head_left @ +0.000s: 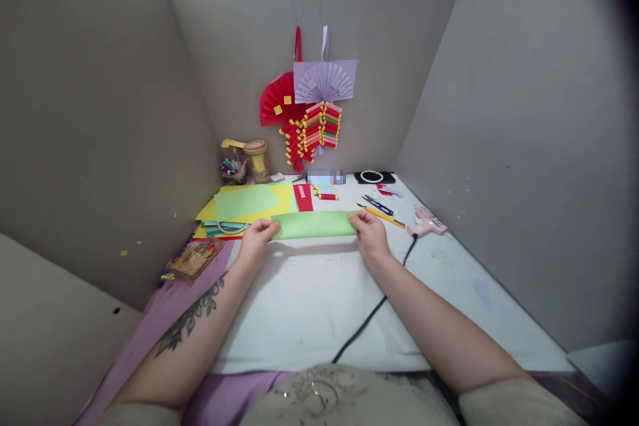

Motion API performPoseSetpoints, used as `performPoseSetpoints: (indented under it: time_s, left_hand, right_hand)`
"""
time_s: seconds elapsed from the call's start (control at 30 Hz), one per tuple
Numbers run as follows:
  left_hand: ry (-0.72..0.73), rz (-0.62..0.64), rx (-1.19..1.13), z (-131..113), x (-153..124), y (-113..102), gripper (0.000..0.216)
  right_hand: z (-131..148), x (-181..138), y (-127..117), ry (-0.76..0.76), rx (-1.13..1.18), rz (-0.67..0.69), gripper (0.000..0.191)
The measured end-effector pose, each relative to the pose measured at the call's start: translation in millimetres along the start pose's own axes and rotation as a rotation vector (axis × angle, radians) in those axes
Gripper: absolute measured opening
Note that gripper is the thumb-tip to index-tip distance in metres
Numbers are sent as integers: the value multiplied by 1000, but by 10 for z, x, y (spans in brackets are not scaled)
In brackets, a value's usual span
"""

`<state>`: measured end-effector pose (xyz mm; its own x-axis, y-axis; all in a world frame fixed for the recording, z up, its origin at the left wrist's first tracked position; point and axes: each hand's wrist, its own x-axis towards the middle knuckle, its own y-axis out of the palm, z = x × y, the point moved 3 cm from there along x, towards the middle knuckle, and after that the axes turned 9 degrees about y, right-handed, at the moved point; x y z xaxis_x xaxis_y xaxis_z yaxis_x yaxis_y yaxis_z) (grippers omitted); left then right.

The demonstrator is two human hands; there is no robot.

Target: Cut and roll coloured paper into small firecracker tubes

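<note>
A long strip of light green paper (314, 225) is stretched level between my two hands, raised a little over the white tabletop. My left hand (258, 238) pinches its left end with thumb and fingers. At the other end, my right hand (370, 233) grips the paper the same way. Just beyond the strip lie small rolled paper tubes (327, 197) in red and other colours with yellow ends, beside a red paper piece (303, 198) that has a pink roll on it.
Yellow and green paper sheets (244, 203) are stacked at the left. A yellow craft knife (389, 216), dark blue snips (378, 205) and a pink glue gun (428, 221) with a black cord lie at the right. Paper fan decorations (325, 82) hang on the grey back partition.
</note>
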<state>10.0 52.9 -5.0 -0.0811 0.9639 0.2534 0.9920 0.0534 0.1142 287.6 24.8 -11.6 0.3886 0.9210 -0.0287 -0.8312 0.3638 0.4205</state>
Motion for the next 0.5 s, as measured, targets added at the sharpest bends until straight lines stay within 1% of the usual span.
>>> performPoseSetpoints:
  time_s: [0.33, 0.43, 0.5]
  left_hand:
    - [-16, 1, 32, -2, -7, 11, 26]
    - [-23, 12, 63, -16, 2, -12, 27]
    - [-59, 29, 121, -61, -11, -69, 29]
  right_hand:
    - [-8, -17, 4, 2, -23, 13, 27]
    - [12, -32, 0, -14, -95, 11, 26]
    - [19, -45, 3, -25, -202, 48, 25]
